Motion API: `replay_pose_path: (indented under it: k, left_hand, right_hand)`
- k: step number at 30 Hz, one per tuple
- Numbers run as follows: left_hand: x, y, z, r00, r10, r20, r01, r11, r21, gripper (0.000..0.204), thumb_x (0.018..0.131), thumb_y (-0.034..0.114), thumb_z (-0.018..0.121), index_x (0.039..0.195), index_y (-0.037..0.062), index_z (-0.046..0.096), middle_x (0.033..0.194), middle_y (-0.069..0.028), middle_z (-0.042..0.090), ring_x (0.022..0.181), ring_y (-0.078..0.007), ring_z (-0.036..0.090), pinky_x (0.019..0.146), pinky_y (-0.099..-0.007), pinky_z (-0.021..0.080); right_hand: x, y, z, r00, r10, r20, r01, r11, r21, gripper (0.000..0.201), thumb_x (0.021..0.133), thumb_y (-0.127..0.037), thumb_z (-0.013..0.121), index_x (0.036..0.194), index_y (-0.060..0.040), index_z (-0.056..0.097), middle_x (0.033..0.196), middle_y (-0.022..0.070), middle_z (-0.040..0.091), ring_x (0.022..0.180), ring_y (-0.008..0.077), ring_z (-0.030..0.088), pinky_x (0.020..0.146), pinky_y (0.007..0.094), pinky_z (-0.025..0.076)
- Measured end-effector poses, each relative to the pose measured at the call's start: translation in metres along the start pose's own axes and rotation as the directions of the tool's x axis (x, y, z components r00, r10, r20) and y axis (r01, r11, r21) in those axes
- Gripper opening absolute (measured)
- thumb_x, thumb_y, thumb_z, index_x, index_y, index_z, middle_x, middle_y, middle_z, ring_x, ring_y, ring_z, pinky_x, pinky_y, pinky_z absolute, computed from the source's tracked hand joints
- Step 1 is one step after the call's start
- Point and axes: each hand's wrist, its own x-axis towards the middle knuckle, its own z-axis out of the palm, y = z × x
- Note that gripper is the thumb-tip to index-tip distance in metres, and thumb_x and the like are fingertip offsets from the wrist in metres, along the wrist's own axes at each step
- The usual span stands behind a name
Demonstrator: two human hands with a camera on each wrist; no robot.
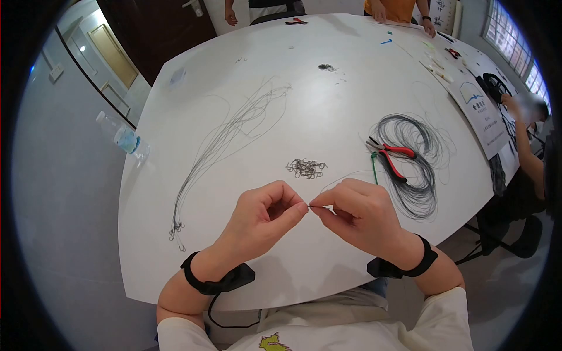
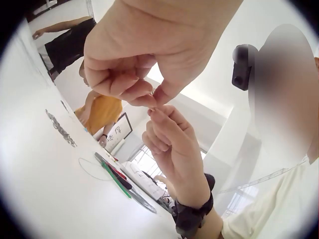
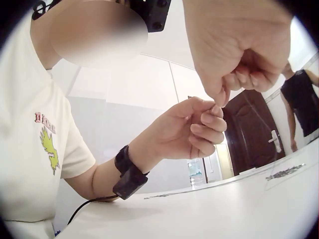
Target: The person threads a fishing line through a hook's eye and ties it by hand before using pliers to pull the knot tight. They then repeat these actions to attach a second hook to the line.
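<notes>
Dark hooks [image 1: 306, 169] lay at twelve o'clock. Left hand [image 1: 263, 217] and right hand [image 1: 363, 213] pinched something tiny [image 1: 310, 205]; slack fingertips risked dropping it.

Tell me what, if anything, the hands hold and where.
Left hand and right hand pinch something tiny, perhaps thin line; which part cannot be told.
</notes>
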Motion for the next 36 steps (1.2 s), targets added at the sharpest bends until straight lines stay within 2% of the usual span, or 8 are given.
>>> replay_pose_path:
  k: [8,10,13,17,19,23,31,36]
  left_hand:
    - [0.002,-0.006,0.0,1.0,0.005,0.0,-0.005,0.999,-0.04,0.016,0.095,0.015,0.065,0.087,0.0015,0.062,0.071,0.0063,0.054,0.063,-0.0009,0.043,0.055,-0.0194,0.034]
    - [0.003,-0.007,0.0,1.0,0.0,-0.009,0.0,0.999,-0.032,0.016,0.095,0.015,0.065,0.087,0.0015,0.062,0.071,0.0063,0.054,0.063,-0.0007,0.044,0.056,-0.019,0.035]
    - [0.001,-0.001,-0.003,0.999,-0.047,0.009,0.048,0.998,-0.04,0.011,0.095,0.012,0.066,0.089,0.0028,0.062,0.081,0.0033,0.06,0.072,-0.0024,0.05,0.065,-0.0191,0.041]
    - [0.001,-0.001,-0.001,1.0,-0.026,0.003,0.026,0.999,-0.038,0.011,0.094,0.012,0.066,0.089,0.0031,0.062,0.079,0.0038,0.06,0.07,-0.002,0.049,0.064,-0.0186,0.041]
    - [0.001,-0.002,0.001,1.0,0.024,-0.017,-0.024,1.0,-0.012,0.014,0.094,0.014,0.067,0.088,0.0011,0.064,0.073,0.0054,0.057,0.063,-0.0003,0.046,0.056,-0.0182,0.036]
    - [0.0,0.003,-0.001,0.997,0.07,-0.013,-0.068,0.995,0.075,0.012,0.092,0.013,0.068,0.089,0.002,0.064,0.073,0.005,0.059,0.062,-0.0013,0.045,0.055,-0.0187,0.037]
    - [0.002,0.008,0.0,0.935,0.346,-0.073,-0.302,0.889,0.345,0.006,0.087,0.004,0.068,0.092,0.0032,0.068,0.077,0.0014,0.063,0.061,-0.0038,0.047,0.056,-0.0192,0.036]
    - [0.001,0.013,0.0,0.909,0.415,-0.027,-0.374,0.844,0.385,0.009,0.084,0.006,0.073,0.092,0.0052,0.07,0.079,-0.0003,0.065,0.06,-0.0069,0.049,0.053,-0.0213,0.037]
  right_hand:
    - [-0.001,0.005,0.004,0.996,-0.085,-0.018,0.084,0.995,-0.049,0.014,0.079,-0.002,0.074,0.087,-0.0067,0.065,0.068,0.0046,0.059,0.059,0.0177,0.058,0.052,0.0322,0.046]
    - [-0.002,0.002,0.002,0.997,0.069,0.032,-0.068,0.998,-0.01,0.014,0.08,-0.003,0.074,0.089,-0.0072,0.064,0.067,0.0037,0.056,0.057,0.017,0.057,0.051,0.0318,0.045]
    - [-0.002,0.001,0.0,0.993,0.109,0.036,-0.109,0.994,0.001,0.013,0.082,-0.005,0.073,0.09,-0.0074,0.063,0.065,0.0032,0.054,0.056,0.0162,0.055,0.05,0.0301,0.044]
    - [-0.003,0.002,-0.002,0.995,0.098,0.035,-0.098,0.995,0.012,0.013,0.083,-0.005,0.073,0.09,-0.0073,0.063,0.065,0.003,0.054,0.055,0.016,0.054,0.05,0.0294,0.043]
    - [-0.002,0.004,-0.003,0.997,0.074,0.034,-0.074,0.997,0.012,0.012,0.082,-0.005,0.073,0.089,-0.0072,0.063,0.064,0.0028,0.053,0.054,0.0157,0.053,0.049,0.029,0.043]
    - [-0.002,0.002,-0.006,0.995,0.084,0.052,-0.085,0.996,0.02,0.011,0.082,-0.004,0.073,0.088,-0.0073,0.064,0.063,0.003,0.053,0.053,0.0154,0.053,0.049,0.0286,0.043]
    - [-0.003,0.002,-0.006,0.997,0.067,0.033,-0.068,0.997,0.033,0.011,0.081,-0.003,0.073,0.088,-0.0076,0.065,0.065,0.0035,0.056,0.052,0.015,0.055,0.048,0.0287,0.043]
    - [-0.002,0.0,-0.009,0.997,0.049,0.053,-0.048,0.999,-0.017,0.013,0.078,-0.001,0.074,0.086,-0.0075,0.065,0.067,0.0041,0.058,0.055,0.0168,0.056,0.05,0.0307,0.044]
